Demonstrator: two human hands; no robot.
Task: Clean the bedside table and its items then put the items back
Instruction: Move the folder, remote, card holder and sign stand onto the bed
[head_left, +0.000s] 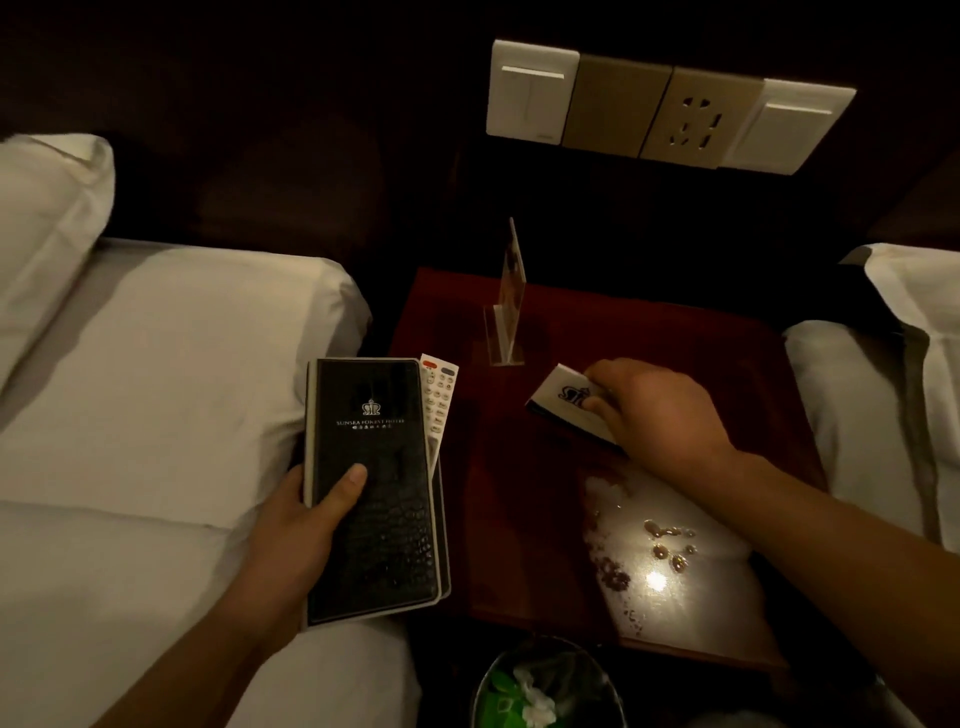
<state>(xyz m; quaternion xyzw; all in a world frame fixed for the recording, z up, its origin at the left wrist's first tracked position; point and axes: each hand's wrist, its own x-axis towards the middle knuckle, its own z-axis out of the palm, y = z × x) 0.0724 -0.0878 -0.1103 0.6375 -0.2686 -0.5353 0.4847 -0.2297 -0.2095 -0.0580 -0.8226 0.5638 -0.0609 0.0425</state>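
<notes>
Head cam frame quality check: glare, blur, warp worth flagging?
Head view: dim, warm light, the wall behind nearly black; hard specular glare on the wet patch of the bedside table, near right; pillow at upper left blur-smeared; switch panel bent by wide-angle distortion; folder logo legible in the grip of the left hand; white pad gripped by the right hand softer.

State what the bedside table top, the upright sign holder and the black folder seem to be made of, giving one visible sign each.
Bedside table: probably wood or veneer, reddish-brown with a glossy varnish; it mirrors a bright glare. Sign holder: likely clear acrylic; the table shows through its base. Black folder: leather or imitation, scale-embossed with a slight sheen; which of the two cannot be told.
</notes>
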